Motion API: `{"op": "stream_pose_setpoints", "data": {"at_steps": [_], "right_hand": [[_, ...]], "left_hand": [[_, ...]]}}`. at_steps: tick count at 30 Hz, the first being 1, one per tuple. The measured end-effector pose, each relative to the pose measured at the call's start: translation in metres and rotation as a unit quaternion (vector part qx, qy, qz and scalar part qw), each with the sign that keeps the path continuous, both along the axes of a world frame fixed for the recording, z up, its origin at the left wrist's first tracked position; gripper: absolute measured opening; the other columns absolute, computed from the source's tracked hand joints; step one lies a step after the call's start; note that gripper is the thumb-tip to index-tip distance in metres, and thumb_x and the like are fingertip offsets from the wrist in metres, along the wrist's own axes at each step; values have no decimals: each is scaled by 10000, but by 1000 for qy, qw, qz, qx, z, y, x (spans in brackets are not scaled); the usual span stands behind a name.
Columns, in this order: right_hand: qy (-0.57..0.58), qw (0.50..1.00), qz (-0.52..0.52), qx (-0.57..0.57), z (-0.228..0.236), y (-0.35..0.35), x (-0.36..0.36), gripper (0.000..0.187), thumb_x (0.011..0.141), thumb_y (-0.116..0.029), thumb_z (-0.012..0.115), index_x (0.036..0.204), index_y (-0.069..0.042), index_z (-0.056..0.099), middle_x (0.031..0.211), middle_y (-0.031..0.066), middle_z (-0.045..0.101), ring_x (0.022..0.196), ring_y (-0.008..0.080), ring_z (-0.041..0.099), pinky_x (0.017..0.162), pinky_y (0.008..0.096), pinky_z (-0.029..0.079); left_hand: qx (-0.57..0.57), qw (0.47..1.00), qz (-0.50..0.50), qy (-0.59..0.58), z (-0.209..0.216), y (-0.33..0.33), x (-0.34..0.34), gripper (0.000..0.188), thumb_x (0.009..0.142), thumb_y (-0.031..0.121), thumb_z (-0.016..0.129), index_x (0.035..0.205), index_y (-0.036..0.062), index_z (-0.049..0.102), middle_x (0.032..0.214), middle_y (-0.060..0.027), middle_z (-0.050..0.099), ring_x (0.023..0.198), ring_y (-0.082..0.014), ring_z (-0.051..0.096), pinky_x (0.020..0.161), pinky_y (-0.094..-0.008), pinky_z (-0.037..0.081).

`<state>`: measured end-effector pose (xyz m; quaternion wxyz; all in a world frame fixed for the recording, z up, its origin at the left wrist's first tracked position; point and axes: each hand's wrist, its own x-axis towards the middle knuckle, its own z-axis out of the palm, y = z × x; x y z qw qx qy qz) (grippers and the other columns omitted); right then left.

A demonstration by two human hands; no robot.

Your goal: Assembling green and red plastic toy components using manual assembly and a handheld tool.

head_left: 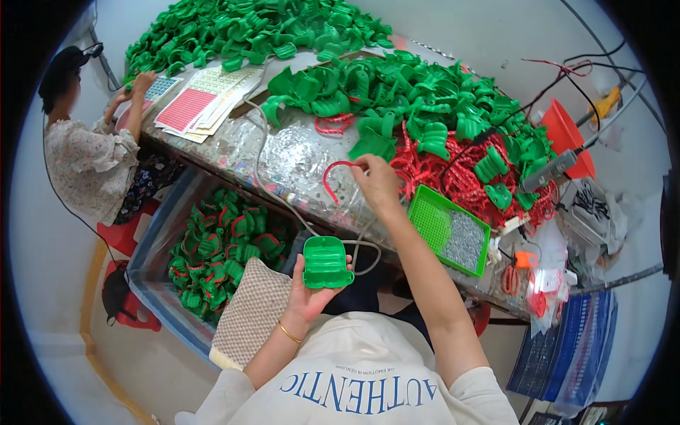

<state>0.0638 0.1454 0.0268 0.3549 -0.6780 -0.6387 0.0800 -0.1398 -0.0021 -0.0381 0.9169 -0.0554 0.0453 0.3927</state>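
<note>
My left hand [306,301] holds a green plastic shell [324,258], ribbed and roughly square, with its hollow side up, in front of my body. Over the table, my right hand [379,188] pinches one end of a thin red curved strip [328,181], which hooks out to the left of the fingers. Just beyond that hand lies another green shell [373,145]. To the right of it spreads a heap of red strips [453,173], partly covered by green shells. The two held pieces are apart.
A green tray [430,221] with small grey metal bits stands at the table's near edge. Large piles of green shells [262,28] cover the back. Below left, a bin [152,265] holds red-trimmed shells. A grey cable [263,152] crosses the table. Another person [92,156] works at left.
</note>
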Motion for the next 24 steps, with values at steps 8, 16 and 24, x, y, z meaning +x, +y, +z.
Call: {"op": "stream_pose_setpoints", "data": {"at_steps": [8,16,24], "right_hand": [[432,896,-38,-96,37,-139,38,207,864,-160,675,1021,-29,643,827,3,643,692,82,586,622,230,463],[532,833,-58,-137,65,-194,66,232,852,-174,708,1024,-46,621,863,5,621,725,87,588,638,245,482],[482,862,-14,-155,70,-194,89,179,874,-151,674,1013,-44,638,859,-17,633,735,69,592,678,224,488]], "left_hand": [[79,995,-52,6,10,7,15,709,924,513,517,1402,12,366,1383,-235,444,1228,-369,496,1022,-526,416],[142,983,-117,21,45,11,63,627,942,463,510,1381,28,401,1345,-197,493,1207,-333,521,1029,-505,418],[204,966,-134,86,75,9,102,632,928,399,565,1446,170,284,1377,-73,451,1249,-221,485,997,-476,435]]}}
